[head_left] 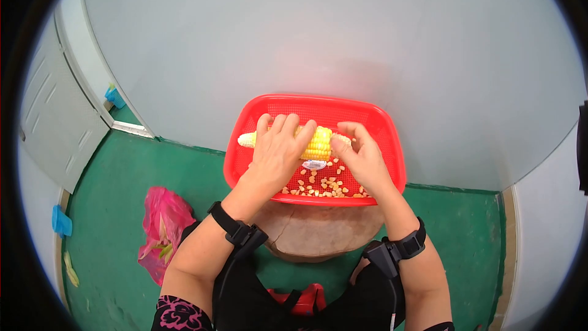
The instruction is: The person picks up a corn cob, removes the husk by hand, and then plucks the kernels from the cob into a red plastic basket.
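Note:
A yellow corn cob (318, 144) lies sideways above the red plastic basket (392, 147). My left hand (278, 150) is wrapped over its middle, with the pale tip sticking out to the left. At the cob's right end, where a stretch looks stripped of kernels, my right hand (362, 154) has its thumb and fingers closed round the bare part. Loose corn kernels (331, 185) are scattered on the basket's mesh bottom, mostly toward the near side. A white label (314, 164) shows in the basket below the cob.
Under the basket stands a round stone-like block (318, 233). A pink plastic bag (164, 214) with husks sits on the green floor (110, 190) at the left. A grey wall (318, 30) rises behind the basket, and a door (58, 104) stands far left.

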Motion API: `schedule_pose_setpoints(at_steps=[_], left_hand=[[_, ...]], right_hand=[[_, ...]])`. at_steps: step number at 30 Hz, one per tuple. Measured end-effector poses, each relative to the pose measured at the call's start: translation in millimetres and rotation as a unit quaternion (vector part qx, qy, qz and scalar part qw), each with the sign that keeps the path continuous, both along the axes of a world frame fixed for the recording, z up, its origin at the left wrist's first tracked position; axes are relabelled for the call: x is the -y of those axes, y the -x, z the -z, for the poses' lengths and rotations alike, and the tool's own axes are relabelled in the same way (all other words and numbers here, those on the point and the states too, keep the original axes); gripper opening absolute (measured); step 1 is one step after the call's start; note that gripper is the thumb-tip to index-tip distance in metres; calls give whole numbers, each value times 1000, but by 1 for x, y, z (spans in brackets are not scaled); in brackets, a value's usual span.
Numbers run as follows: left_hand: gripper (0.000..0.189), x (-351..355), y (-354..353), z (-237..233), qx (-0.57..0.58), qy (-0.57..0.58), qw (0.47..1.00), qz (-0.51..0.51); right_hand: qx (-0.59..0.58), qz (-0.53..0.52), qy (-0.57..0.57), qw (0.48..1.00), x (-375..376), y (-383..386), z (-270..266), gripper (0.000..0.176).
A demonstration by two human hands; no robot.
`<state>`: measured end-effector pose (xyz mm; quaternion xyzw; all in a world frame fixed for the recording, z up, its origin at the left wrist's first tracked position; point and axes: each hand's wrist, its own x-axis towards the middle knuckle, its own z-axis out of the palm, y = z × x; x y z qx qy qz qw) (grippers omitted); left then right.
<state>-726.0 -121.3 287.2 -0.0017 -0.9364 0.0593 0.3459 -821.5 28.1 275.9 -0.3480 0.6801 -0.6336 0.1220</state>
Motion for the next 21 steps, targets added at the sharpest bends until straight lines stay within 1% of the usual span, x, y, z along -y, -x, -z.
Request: schedule_pose_setpoints(at_steps=[1,2,3,6,9,11,14,15,18,21], left_hand=[[56,-3,0,0,-6,7,1000,5],[57,-4,0,-1,-12,15,1000,9],[58,-6,0,-2,-8,2,1000,15],[62,-10,-4,-10,0,-43,999,33],[63,-6,-6,-15,-5,-81,995,59],[64,2,-6,-10,-4,-86,994,68],[59,5,-9,-16,95,-133,984,71],[57,4,-11,-17,89,-134,985,66],[53,0,-11,-21,76,-133,986,61],[51,-2,-11,-19,81,-145,984,61]], right_hand=[[130,-16,-16,991,-3,-3,-9,49],[258,-34,-32,965,-5,-6,-17,51],[257,-60,-67,962,-6,-5,-16,57],[222,-77,-10,972,-4,3,-7,48],[85,-58,10,995,1,-2,-1,39],[95,-66,41,992,3,-7,-2,36],[120,-71,70,988,5,-12,-5,33],[130,-71,78,986,5,-13,-6,32],[-57,0,8,998,7,-6,-1,29],[-118,58,-17,991,7,-15,-9,23]])
